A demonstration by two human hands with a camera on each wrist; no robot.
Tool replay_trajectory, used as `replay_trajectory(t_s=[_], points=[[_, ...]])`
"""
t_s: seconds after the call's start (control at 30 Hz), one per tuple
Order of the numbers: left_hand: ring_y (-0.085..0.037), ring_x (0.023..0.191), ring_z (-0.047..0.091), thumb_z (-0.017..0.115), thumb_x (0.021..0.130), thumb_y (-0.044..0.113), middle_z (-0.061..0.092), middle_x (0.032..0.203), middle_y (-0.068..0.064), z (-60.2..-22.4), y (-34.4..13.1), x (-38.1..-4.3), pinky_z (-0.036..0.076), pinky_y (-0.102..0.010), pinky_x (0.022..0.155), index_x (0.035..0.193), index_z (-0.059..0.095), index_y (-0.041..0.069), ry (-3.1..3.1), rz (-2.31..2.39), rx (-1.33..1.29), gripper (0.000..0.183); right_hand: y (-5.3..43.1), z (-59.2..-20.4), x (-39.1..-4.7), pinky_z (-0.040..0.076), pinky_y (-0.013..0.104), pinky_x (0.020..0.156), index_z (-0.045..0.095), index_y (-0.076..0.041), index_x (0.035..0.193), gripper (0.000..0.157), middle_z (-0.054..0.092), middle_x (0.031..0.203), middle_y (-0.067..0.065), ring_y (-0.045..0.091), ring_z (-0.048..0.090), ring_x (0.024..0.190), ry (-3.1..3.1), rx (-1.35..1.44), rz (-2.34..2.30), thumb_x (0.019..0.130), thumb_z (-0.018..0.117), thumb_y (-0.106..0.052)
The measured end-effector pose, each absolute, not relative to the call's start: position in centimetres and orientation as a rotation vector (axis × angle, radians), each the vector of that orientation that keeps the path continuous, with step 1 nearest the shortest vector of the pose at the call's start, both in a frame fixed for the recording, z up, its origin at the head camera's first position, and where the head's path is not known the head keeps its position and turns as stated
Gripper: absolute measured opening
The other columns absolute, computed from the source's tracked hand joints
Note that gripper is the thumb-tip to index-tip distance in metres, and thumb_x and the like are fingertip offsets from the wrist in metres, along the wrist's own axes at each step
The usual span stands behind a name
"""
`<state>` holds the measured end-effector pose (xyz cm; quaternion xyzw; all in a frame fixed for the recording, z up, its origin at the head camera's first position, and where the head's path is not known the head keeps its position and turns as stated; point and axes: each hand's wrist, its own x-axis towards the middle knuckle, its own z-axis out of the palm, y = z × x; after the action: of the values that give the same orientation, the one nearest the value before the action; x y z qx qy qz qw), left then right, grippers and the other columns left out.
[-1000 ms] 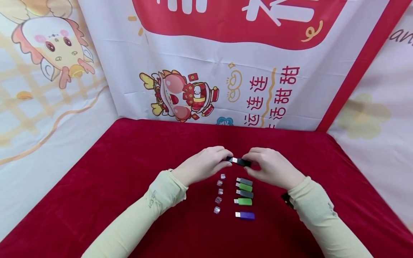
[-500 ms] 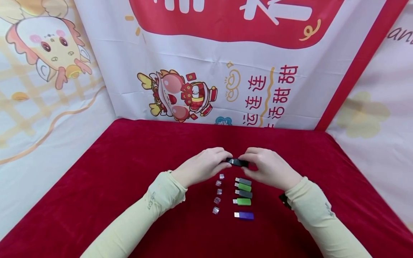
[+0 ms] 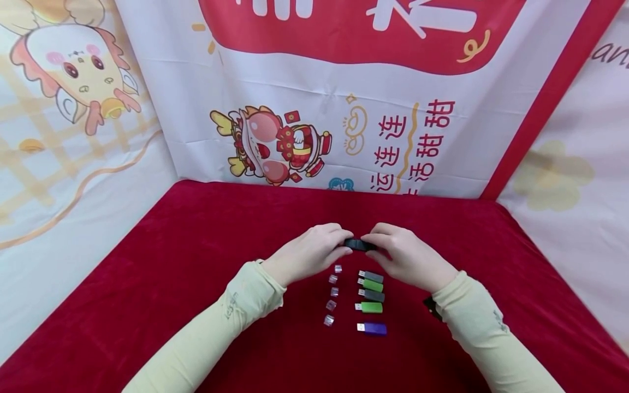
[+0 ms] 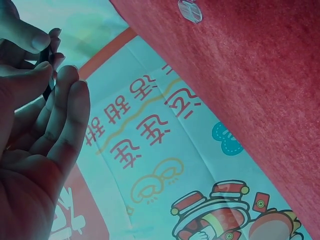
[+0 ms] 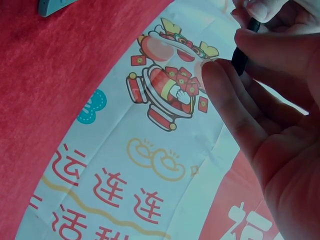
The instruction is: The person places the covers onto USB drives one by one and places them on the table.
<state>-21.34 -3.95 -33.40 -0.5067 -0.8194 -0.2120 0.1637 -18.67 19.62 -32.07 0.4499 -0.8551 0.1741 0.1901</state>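
In the head view, a black USB stick [image 3: 356,245] is held above the red cloth, between both hands. My left hand [image 3: 309,252] pinches its left end, a black cap, between thumb and fingers. The other end, the stick's body, is pinched by my right hand [image 3: 410,256]. No metal plug shows between the two black parts now. In the left wrist view the stick [image 4: 48,92] appears as a thin dark edge between the fingertips. The right wrist view shows the dark stick [image 5: 241,57] with fingers of both hands around it. The fingers partly hide both ends.
Below the hands, several USB sticks lie in a column: grey [image 3: 371,276], green [image 3: 369,307] and purple [image 3: 374,328] ones, plugs facing left. Several clear caps [image 3: 334,292] form a column to their left. Printed cloth walls [image 3: 196,158] surround the red table [image 3: 236,229].
The hands have come slightly closer together. A silver plug that showed between the cap and the body a second ago has gone from sight inside the cap.
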Motion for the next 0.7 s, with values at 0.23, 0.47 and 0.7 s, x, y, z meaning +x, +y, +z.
replay_trajectory(t_s=[0.23,0.47,0.7], points=[[-0.010,0.079,0.054,0.071,0.092,0.013,0.059,0.089,0.000,-33.37,-3.97,-21.31,0.048,-0.021,0.075,0.109,0.068,0.004,-2.325,-0.599,-1.442,0.020,19.49,-32.32,-18.81,0.054,0.026,0.072,0.071,0.003,0.107,0.031,0.063,0.095,0.007,0.018,0.061,0.080,-2.377,1.282,0.479,0.078,0.080,0.003],[-0.010,0.078,0.054,0.070,0.093,0.013,0.059,0.089,0.000,-33.45,-3.85,-21.35,0.048,-0.021,0.074,0.109,0.068,0.004,-2.313,-0.602,-1.457,0.019,19.56,-32.38,-18.77,0.054,0.025,0.071,0.072,0.003,0.109,0.034,0.063,0.095,0.008,0.016,0.061,0.080,-2.361,1.275,0.470,0.076,0.081,0.004],[-0.009,0.077,0.053,0.070,0.093,0.013,0.058,0.087,0.000,-33.37,-3.79,-21.20,0.047,-0.020,0.073,0.109,0.068,0.004,-2.296,-0.612,-1.450,0.019,19.64,-32.48,-18.80,0.054,0.025,0.068,0.071,0.003,0.111,0.036,0.061,0.097,0.008,0.014,0.060,0.081,-2.344,1.251,0.474,0.076,0.081,0.006]])
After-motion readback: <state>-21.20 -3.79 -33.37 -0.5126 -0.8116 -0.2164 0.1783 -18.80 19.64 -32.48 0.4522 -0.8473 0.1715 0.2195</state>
